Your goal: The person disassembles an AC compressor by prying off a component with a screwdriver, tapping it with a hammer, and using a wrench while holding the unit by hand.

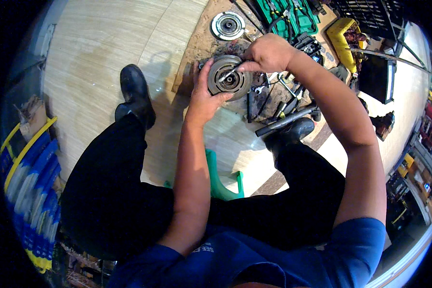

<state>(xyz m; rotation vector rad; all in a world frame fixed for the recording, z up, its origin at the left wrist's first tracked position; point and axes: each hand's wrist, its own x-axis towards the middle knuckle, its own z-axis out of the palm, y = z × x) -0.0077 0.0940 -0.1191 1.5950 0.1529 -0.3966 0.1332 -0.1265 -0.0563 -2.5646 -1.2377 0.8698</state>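
Note:
A round grey metal pulley (244,86) with slotted rings and a dark hub is tipped up over the work board. My left hand (204,103) grips its rim, with the thumb along the near edge and the fingers along the left side. Above its right side, my right hand (270,54) is closed around a thin metal tool (229,75), whose tip reaches in beside the hub. What kind of tool it is cannot be made out, since my fingers cover its handle end. A second round metal part (218,26), paler in colour, lies flat beyond the pulley.
The stained board (189,62) carries scattered hand tools to the right. At its far side lies a green tool case (308,25) with pliers. A yellow tray (335,36) and black crate (370,17) stand far right. A metal pipe (285,121) lies by my right boot (300,128).

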